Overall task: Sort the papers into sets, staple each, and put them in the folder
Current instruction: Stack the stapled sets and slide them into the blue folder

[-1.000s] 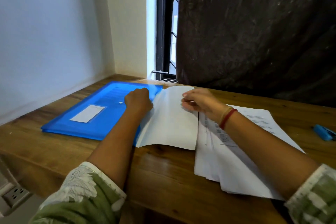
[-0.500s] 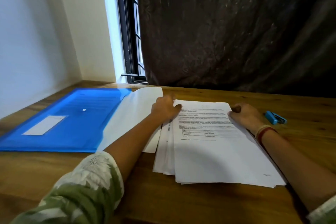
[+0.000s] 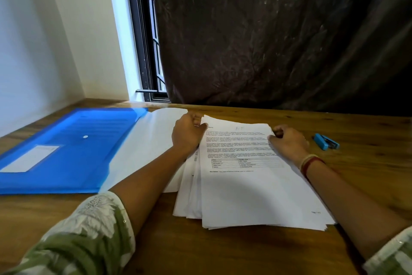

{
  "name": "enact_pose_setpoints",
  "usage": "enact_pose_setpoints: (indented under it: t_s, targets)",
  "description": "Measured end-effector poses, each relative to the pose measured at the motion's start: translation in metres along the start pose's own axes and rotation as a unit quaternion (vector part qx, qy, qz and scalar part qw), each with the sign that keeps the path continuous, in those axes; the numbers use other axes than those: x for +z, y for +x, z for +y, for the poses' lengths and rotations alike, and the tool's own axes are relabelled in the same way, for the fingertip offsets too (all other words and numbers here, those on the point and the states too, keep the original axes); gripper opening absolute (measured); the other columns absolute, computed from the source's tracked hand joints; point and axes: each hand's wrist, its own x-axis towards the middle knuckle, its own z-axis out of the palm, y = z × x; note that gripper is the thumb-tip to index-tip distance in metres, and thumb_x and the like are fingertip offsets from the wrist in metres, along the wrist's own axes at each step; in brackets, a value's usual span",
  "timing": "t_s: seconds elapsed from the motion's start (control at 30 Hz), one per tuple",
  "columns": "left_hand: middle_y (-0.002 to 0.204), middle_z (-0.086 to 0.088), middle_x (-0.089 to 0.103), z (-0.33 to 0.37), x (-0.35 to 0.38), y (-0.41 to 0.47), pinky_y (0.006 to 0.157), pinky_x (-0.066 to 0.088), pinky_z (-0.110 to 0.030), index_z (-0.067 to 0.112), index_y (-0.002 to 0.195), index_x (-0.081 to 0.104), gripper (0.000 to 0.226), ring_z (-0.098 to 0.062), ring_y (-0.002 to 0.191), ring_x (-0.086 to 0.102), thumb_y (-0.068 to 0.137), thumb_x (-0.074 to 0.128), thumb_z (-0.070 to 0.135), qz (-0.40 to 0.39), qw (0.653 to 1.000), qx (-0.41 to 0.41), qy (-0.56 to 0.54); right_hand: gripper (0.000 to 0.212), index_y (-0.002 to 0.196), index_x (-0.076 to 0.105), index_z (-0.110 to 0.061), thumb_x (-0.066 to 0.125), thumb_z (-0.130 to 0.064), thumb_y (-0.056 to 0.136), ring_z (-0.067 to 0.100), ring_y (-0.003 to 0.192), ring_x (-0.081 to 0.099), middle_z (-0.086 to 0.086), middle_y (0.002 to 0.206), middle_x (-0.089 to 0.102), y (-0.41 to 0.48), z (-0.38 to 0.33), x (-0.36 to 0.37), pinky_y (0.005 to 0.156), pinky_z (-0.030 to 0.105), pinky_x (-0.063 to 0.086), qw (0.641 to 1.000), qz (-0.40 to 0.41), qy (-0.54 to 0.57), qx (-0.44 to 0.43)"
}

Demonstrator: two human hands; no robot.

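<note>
At the far left a blue plastic folder (image 3: 66,141) lies flat on the desk (image 3: 367,163), its pale flap (image 3: 151,141) thrown open towards the middle. It looks thin, slick and floppy, and is probably best held open by the flap edge while sets slide in.

The left hand (image 3: 188,133) sits at the upper left corner of the papers (image 3: 249,192), its fingers curled round that corner. The papers lie just right of the flap, their left edge overlapping it: a loose pile of white sheets, fanned unevenly, the top one printed with paragraphs and a small table. They should be light and limp and may slip over one another, so the corners look like the place to grip and square them.

The right hand (image 3: 288,142) curls round the upper right corner of the pile. Just beyond it a small blue stapler (image 3: 326,141) lies untouched.
</note>
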Motion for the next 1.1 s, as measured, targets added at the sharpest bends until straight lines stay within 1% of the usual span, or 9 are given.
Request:
enact_pose_setpoints:
  t_s: [0.13,0.23,0.4,0.57,0.7,0.8,0.97,1.03,1.1]
  targets:
    - [0.101,0.01,0.059,0.005,-0.002,-0.009,0.073,0.038,-0.013,0.024,0.094,0.056,0.012,-0.007,0.086,0.054,0.09,0.062,0.034,0.02,0.998,0.063,-0.011,0.024,0.112,0.06,-0.021,0.063,-0.029,0.09,0.023,0.099,0.057,-0.001,0.1,0.062,-0.003,0.001,0.0,0.095,0.045,0.047,0.999,0.002,0.05,0.007]
    - [0.096,0.013,0.06,0.007,-0.004,-0.012,0.071,0.043,-0.01,0.017,0.093,0.061,0.014,-0.008,0.082,0.058,0.091,0.063,0.03,0.024,0.992,0.094,-0.085,0.036,0.121,0.056,-0.02,0.065,-0.034,0.089,0.025,0.11,0.057,0.001,0.115,0.063,0.004,0.004,0.0,0.098,0.043,0.046,0.994,-0.009,0.106,0.019]
    - [0.094,0.005,0.065,0.026,-0.021,-0.005,0.069,0.053,-0.012,0.023,0.101,0.052,0.012,-0.012,0.087,0.065,0.093,0.061,0.024,-0.02,0.941,-0.028,-0.337,0.05,0.128,0.052,-0.013,0.071,-0.03,0.086,0.018,0.108,0.059,0.004,0.121,0.061,0.012,-0.006,-0.013,0.081,0.022,0.046,0.93,0.012,0.367,-0.012]
    - [0.112,-0.013,0.069,0.024,-0.036,0.006,0.084,0.056,-0.051,0.015,0.129,0.049,0.045,-0.031,0.097,0.07,0.089,0.067,0.02,-0.044,0.818,-0.203,-0.537,0.072,0.107,0.067,-0.015,0.082,-0.06,0.053,0.02,0.09,0.071,0.005,0.101,0.074,0.008,-0.02,-0.034,0.074,0.032,0.055,0.874,-0.162,0.456,-0.049]
    - [0.105,-0.014,0.07,0.024,-0.044,0.01,0.076,0.058,-0.052,0.01,0.13,0.049,0.047,-0.03,0.086,0.071,0.088,0.068,0.014,-0.005,0.766,-0.246,-0.593,0.045,0.129,0.057,-0.012,0.059,-0.025,0.086,0.024,0.109,0.066,0.007,0.122,0.067,0.0,-0.028,-0.041,0.087,0.035,0.056,0.821,-0.319,0.466,-0.08]
    - [0.095,-0.011,0.07,0.024,-0.051,0.013,0.071,0.06,-0.045,0.011,0.126,0.051,0.042,-0.025,0.075,0.07,0.087,0.068,0.012,0.028,0.762,-0.244,-0.599,0.047,0.133,0.053,-0.012,0.06,-0.016,0.087,0.031,0.114,0.063,0.01,0.127,0.064,0.001,-0.025,-0.038,0.094,0.045,0.052,0.813,-0.375,0.438,-0.079]
    - [0.096,-0.013,0.072,0.023,-0.055,0.014,0.071,0.06,-0.045,0.01,0.104,0.056,0.019,-0.026,0.075,0.071,0.089,0.066,0.017,0.015,0.762,-0.259,-0.594,0.072,0.129,0.055,-0.008,0.081,-0.026,0.065,0.02,0.106,0.067,0.006,0.121,0.068,0.001,-0.03,-0.032,0.079,0.027,0.057,0.842,-0.333,0.415,-0.088]
    - [0.084,-0.009,0.073,0.026,-0.056,0.009,0.063,0.061,-0.039,0.01,0.093,0.06,0.019,-0.023,0.069,0.071,0.091,0.064,0.028,-0.049,0.789,-0.27,-0.55,0.094,0.127,0.058,-0.009,0.093,-0.038,0.045,0.02,0.106,0.067,0.005,0.119,0.069,0.003,-0.03,-0.03,0.08,0.027,0.057,0.842,-0.309,0.433,-0.087]
    - [0.077,-0.006,0.072,0.029,-0.054,0.003,0.055,0.058,-0.032,0.012,0.089,0.062,0.017,-0.021,0.067,0.07,0.094,0.06,0.029,-0.105,0.829,-0.263,-0.483,0.091,0.124,0.059,-0.01,0.094,-0.037,0.045,0.021,0.104,0.068,0.006,0.12,0.068,0.006,-0.031,-0.027,0.081,0.029,0.058,0.839,-0.281,0.459,-0.078]
